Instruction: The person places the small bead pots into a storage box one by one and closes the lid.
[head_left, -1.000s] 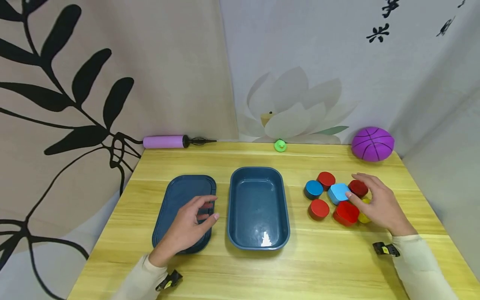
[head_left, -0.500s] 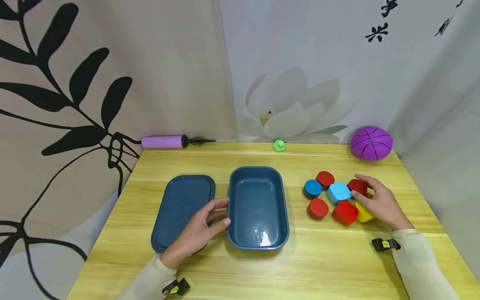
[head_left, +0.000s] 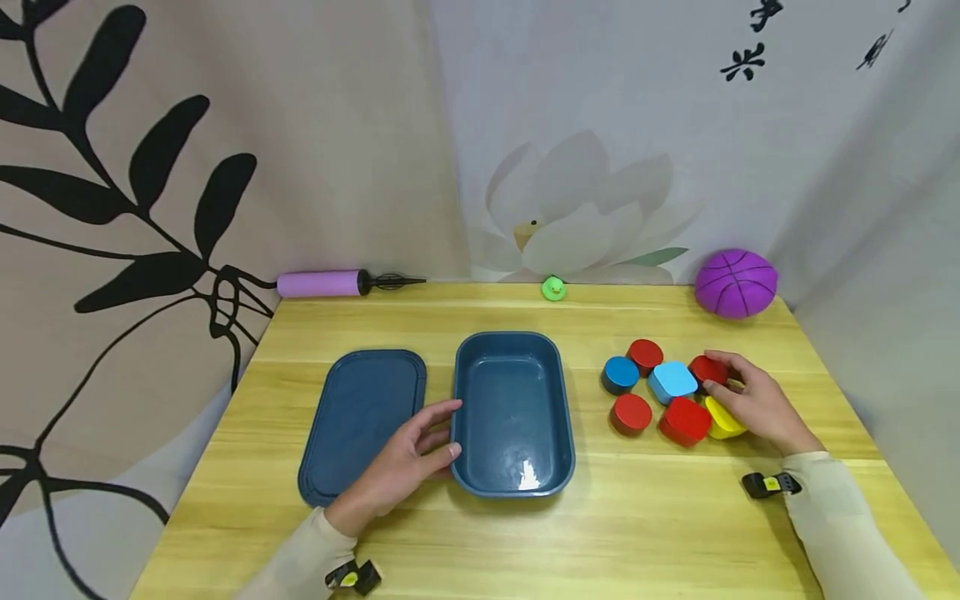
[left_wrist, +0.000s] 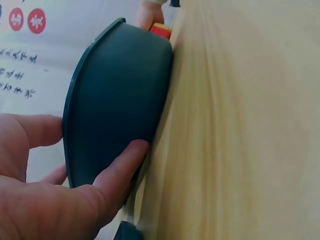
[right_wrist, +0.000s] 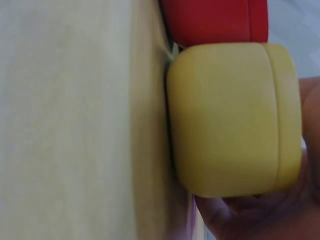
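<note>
A dark blue rectangular container [head_left: 513, 417] stands on the table, its open top up. My left hand [head_left: 405, 462] is at its left side; in the left wrist view the thumb touches the wall and a finger meets the rim of the container [left_wrist: 120, 85]. Over among the small boxes, my right hand [head_left: 761, 404] holds a round red box [head_left: 707, 369] between thumb and fingers. Next to it lie a yellow box [head_left: 722, 419], a rounded square red box [head_left: 685, 422] and a light blue box [head_left: 672, 382]. The yellow box [right_wrist: 230, 120] hides much of the right wrist view.
A dark blue lid [head_left: 360, 417] lies left of the container. More round boxes, one blue [head_left: 619, 375] and two red, sit nearby. Along the back edge are a purple pump [head_left: 318, 283], a green duck [head_left: 553, 288] and a purple ball [head_left: 737, 284].
My left hand has moved right from over the lid to the container's side. The fingers of my right hand have come in around the round red box.
</note>
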